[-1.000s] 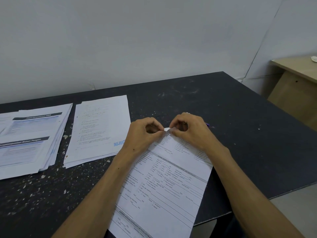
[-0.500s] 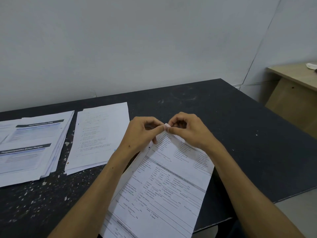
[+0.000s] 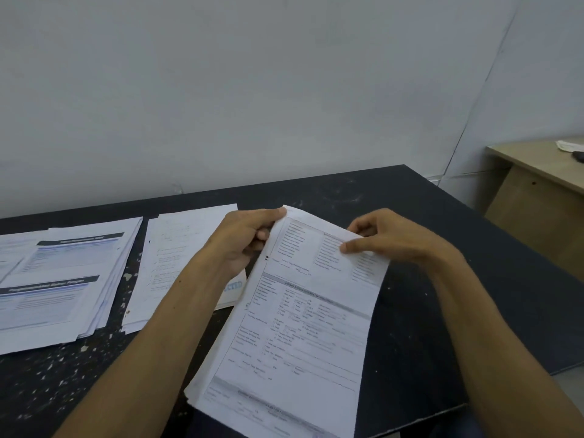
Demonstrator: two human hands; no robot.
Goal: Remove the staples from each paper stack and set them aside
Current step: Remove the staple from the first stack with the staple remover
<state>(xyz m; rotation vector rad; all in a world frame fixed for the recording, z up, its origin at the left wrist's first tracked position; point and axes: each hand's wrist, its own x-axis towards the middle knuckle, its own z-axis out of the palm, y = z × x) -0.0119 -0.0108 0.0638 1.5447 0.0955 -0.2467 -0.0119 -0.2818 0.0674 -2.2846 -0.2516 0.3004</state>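
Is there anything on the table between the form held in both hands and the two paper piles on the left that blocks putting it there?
Nothing visible blocks it. The left hand and right hand hold the form beside the nearer pile; only the left forearm crosses that pile. The farther pile lies beyond it on the dark table.

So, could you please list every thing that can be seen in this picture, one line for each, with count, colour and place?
Black speckled table top: one, black, spans the middle.
White printed form stack in hand: one, white with grey bars, centre, raised at its far end.
White plain paper pile: one, white, left of centre on the table.
White pile of sheets with dark header bars: one, white and blue-grey, far left.
Beige wooden desk: one, beige, right edge.
Grey-white wall: behind the table.
Left hand: grips the stack's far left corner.
Right hand: pinches the stack's far right edge.
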